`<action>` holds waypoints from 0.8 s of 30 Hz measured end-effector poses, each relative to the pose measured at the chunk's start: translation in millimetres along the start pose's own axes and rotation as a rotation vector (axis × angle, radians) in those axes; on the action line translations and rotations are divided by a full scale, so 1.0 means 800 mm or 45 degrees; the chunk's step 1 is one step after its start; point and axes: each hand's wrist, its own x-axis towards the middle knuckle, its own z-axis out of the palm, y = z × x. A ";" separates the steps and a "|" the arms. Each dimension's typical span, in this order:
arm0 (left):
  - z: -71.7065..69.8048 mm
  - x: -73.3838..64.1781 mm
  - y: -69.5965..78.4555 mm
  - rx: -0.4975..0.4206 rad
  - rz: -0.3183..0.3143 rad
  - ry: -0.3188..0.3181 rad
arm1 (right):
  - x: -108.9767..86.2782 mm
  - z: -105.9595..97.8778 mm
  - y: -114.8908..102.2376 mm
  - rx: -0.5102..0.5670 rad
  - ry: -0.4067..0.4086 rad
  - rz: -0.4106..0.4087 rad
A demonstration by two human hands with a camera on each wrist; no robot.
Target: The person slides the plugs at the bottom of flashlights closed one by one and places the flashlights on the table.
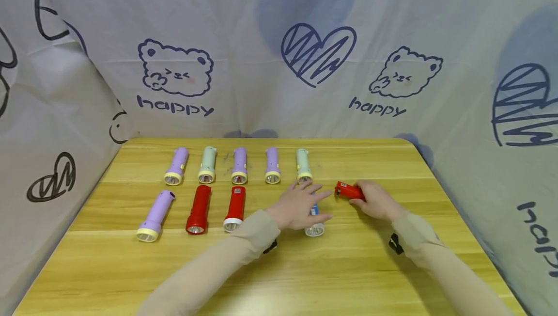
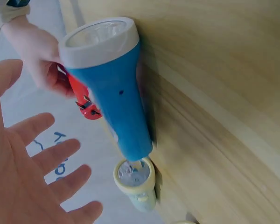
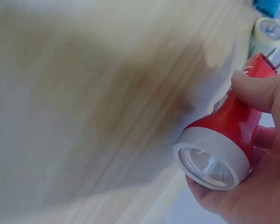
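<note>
My right hand [image 1: 378,200] grips a red flashlight [image 1: 347,190] with a white head, its two plug prongs sticking out at the tail in the right wrist view. Thumb and fingers wrap its body [image 3: 242,112], and the lens end points back toward me. My left hand [image 1: 298,205] is spread, palm down, over a blue flashlight [image 2: 119,98] with a white head [image 1: 315,229]. In the left wrist view the fingers are straight and apart from the blue flashlight, which lies on the table.
Along the back lie purple flashlights [image 1: 240,163] and pale green ones [image 1: 208,163], lenses toward me. The front row has a purple flashlight [image 1: 156,216], a red one [image 1: 200,209] and a red one with a white head [image 1: 235,207]. Printed cloth [image 1: 244,64] surrounds the wooden table [image 1: 305,277].
</note>
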 end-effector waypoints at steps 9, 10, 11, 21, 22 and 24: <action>-0.022 -0.026 -0.025 -0.201 0.085 0.050 | 0.000 -0.014 -0.037 0.144 -0.017 -0.010; -0.025 -0.030 -0.028 -0.225 0.081 0.051 | 0.001 -0.016 -0.043 0.161 -0.022 -0.016; -0.028 -0.035 -0.032 -0.255 0.071 0.047 | 0.002 -0.017 -0.049 0.174 -0.025 -0.022; -0.047 -0.073 -0.075 -0.446 -0.060 0.135 | 0.016 -0.023 -0.105 0.424 -0.046 -0.047; -0.048 -0.077 -0.077 -0.483 -0.078 0.162 | 0.017 -0.022 -0.110 0.458 -0.045 -0.054; -0.050 -0.082 -0.081 -0.566 -0.096 0.223 | 0.020 -0.021 -0.120 0.548 -0.055 -0.058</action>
